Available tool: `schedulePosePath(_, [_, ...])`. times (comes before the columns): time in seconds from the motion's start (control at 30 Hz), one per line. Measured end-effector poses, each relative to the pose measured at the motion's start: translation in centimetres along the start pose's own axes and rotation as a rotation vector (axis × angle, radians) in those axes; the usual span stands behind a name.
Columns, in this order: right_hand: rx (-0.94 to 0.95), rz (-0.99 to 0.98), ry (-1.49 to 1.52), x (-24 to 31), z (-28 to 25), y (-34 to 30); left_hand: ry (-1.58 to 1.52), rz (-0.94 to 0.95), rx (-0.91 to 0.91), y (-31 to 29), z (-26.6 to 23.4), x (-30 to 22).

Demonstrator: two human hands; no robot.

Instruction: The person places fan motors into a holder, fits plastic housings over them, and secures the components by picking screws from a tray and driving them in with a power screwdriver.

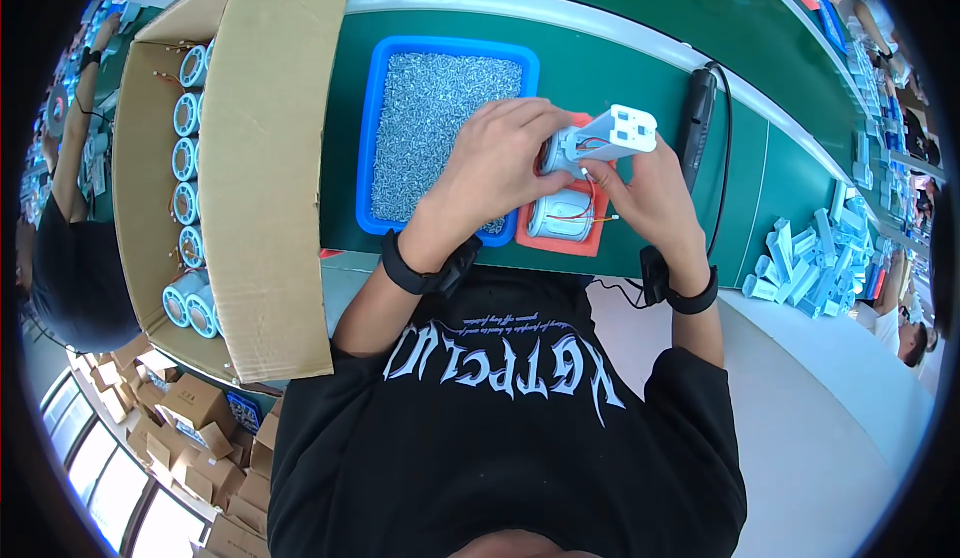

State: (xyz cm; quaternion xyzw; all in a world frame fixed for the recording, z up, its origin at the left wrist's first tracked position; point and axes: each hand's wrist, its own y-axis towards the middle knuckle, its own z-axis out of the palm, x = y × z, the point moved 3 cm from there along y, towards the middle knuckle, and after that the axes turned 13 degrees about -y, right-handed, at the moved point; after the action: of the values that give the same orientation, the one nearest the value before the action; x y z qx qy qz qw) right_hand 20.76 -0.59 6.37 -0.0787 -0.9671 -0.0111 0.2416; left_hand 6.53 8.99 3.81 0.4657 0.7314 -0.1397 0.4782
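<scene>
The person's left hand (505, 148) is reaching across the right-hand part of the blue tray (455, 49), its grip clamping around a white round housing (562, 155) just right of that tray. The right hand (655, 198) is working farther right of the tray, its grip bearing on a white handle piece (632, 130) that is projecting from the housing; its fingers are partly hiding behind the piece, so whether they are closing fully cannot be told. The thumb is lying near red and dark wires. Below the held parts and just right of the tray, a red fixture (560, 247) is carrying a second white housing (558, 220) lying on its side, with thin wires trailing from it. The tray is holding a mass of small metal pieces (435, 118) and is resting on a green table (610, 68). Left of the tray, an open cardboard box (275, 178) is containing a row of white cylindrical units (186, 204). Well right of the tray, a black corded tool (697, 123) is lying, and beyond it a loose heap of pale blue parts (815, 258) is spreading.
</scene>
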Motion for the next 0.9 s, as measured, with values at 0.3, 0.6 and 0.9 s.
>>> schedulePosePath(0.3, [-0.069, -0.214, -0.179, 1.5, -0.4, 0.2, -0.118, -0.064, -0.004, 0.0, -0.1, 0.7])
schedulePosePath(0.6, [-0.022, -0.245, -0.236, 2.0, -0.3, 1.0, -0.233, -0.104, -0.038, 0.1, 0.0, 0.7])
schedulePosePath(0.9, [-0.096, -0.164, -0.079, -0.1, 1.4, 0.6, -0.322, -0.139, -0.02, 0.2, 0.5, 0.8])
